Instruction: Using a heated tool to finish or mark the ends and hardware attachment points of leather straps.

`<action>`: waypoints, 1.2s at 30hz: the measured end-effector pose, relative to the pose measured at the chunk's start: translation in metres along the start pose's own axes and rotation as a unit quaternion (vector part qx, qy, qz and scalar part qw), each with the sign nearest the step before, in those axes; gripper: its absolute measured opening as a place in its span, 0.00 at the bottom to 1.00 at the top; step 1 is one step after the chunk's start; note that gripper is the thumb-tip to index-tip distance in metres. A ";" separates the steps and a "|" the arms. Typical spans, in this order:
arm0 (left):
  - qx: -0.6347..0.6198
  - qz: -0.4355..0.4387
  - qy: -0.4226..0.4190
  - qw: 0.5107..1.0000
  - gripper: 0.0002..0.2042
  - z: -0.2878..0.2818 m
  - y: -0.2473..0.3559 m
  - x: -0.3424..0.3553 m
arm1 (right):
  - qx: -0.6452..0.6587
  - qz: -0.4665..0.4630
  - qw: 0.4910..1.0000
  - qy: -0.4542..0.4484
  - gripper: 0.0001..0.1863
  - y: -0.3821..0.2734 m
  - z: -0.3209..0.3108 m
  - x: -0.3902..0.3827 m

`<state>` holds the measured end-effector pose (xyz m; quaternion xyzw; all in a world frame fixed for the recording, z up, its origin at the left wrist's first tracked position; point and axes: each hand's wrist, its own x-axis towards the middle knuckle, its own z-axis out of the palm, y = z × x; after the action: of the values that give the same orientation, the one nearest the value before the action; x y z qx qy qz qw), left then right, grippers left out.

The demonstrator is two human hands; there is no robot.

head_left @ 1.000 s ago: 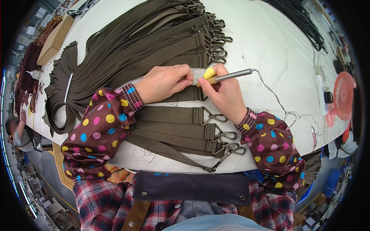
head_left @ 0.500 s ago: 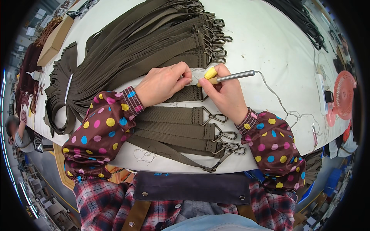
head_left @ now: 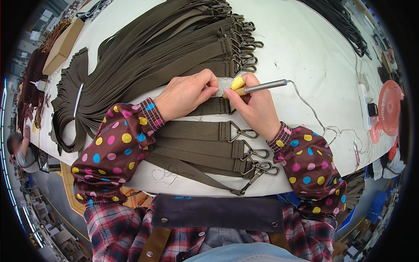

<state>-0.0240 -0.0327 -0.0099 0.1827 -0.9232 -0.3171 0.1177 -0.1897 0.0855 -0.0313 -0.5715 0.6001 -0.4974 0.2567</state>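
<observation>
My left hand (head_left: 185, 95) is closed in a pinch above the end of a dark olive webbing strap (head_left: 211, 106). Fine loose threads show beside its fingertips, but what they pinch is too small to make out. Close to it on the right, my right hand (head_left: 255, 107) grips a corded pen-shaped tool (head_left: 267, 86) with a tan grip and a metal barrel; its working tip is hidden by the fingers. A yellow wrap (head_left: 237, 83) covers a fingertip of that hand. Nearer me lie several more straps (head_left: 192, 146) with metal snap hooks (head_left: 257, 153).
A large bundle of similar straps (head_left: 144, 56), bound by a white tie (head_left: 77, 100), fills the far left of the white table (head_left: 301, 56). The tool's cord (head_left: 307, 107) trails right toward a pink fan (head_left: 389, 107). A cardboard box (head_left: 63, 46) stands at the left edge.
Both hands keep nearly the same place and grip. The tool's corded end has shifted very slightly left, and my left sleeve has moved a touch to the right.
</observation>
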 end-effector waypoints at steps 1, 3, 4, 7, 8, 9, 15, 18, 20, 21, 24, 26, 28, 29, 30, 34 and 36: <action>-0.012 -0.011 0.011 1.000 0.05 0.000 0.001 0.000 | 0.011 0.014 1.000 -0.002 0.12 0.000 0.000 -0.001; -0.026 -0.019 0.023 0.999 0.05 0.000 0.002 0.000 | 0.018 0.012 1.000 -0.002 0.11 -0.004 -0.006 -0.002; -0.022 -0.043 0.032 0.998 0.07 0.000 0.002 0.000 | 0.025 0.011 1.000 -0.003 0.09 -0.006 -0.011 -0.003; 0.011 -0.055 0.023 0.998 0.11 -0.005 0.009 -0.005 | -0.049 -0.048 0.998 0.009 0.09 -0.008 -0.023 -0.011; 0.038 -0.038 0.009 0.999 0.14 -0.005 0.013 -0.007 | -0.050 -0.047 0.998 0.010 0.09 -0.005 -0.028 -0.013; 0.058 -0.011 0.010 0.998 0.18 -0.003 0.013 -0.007 | -0.129 -0.098 0.987 -0.004 0.10 -0.002 -0.034 -0.016; 0.063 -0.088 -0.060 0.992 0.16 -0.008 0.022 0.001 | -0.189 -0.172 0.964 -0.071 0.14 0.002 -0.039 -0.018; 0.107 -0.063 -0.011 0.992 0.14 -0.008 0.015 -0.003 | -0.201 -0.175 0.960 -0.086 0.15 0.001 -0.040 -0.017; 0.090 -0.075 -0.034 0.992 0.12 -0.019 0.017 -0.008 | -0.184 -0.208 0.959 -0.058 0.14 0.002 -0.038 -0.016; 0.073 -0.088 -0.057 0.992 0.11 -0.023 0.019 -0.011 | -0.184 -0.208 0.959 -0.057 0.14 0.002 -0.038 -0.017; 0.124 -0.015 -0.027 0.992 0.08 -0.029 0.018 -0.024 | -0.193 -0.217 0.955 -0.057 0.14 0.001 -0.039 -0.015; 0.188 0.044 0.023 0.981 0.07 -0.025 0.024 -0.031 | -0.224 -0.233 0.945 -0.045 0.14 -0.001 -0.041 -0.014; 0.245 0.106 0.072 0.961 0.07 -0.017 0.026 -0.035 | -0.226 -0.230 0.946 -0.039 0.14 -0.003 -0.044 -0.012; 0.282 0.129 0.058 0.949 0.08 -0.013 0.027 -0.039 | -0.221 -0.231 0.947 -0.033 0.14 -0.005 -0.044 -0.011; 0.318 0.152 0.044 0.935 0.10 -0.010 0.026 -0.041 | -0.221 -0.233 0.947 -0.033 0.14 -0.004 -0.044 -0.012; 0.091 0.050 0.010 0.995 0.11 -0.007 0.010 -0.037 | -0.211 -0.231 0.949 -0.040 0.13 0.005 -0.040 -0.012; 0.050 0.021 -0.007 0.999 0.11 -0.011 0.010 -0.026 | -0.201 -0.225 0.953 -0.034 0.10 0.003 -0.039 -0.012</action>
<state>0.0005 -0.0210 0.0021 0.1662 -0.9422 -0.2696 0.1091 -0.2224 0.1084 -0.0231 -0.7480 0.5345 -0.3915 0.0389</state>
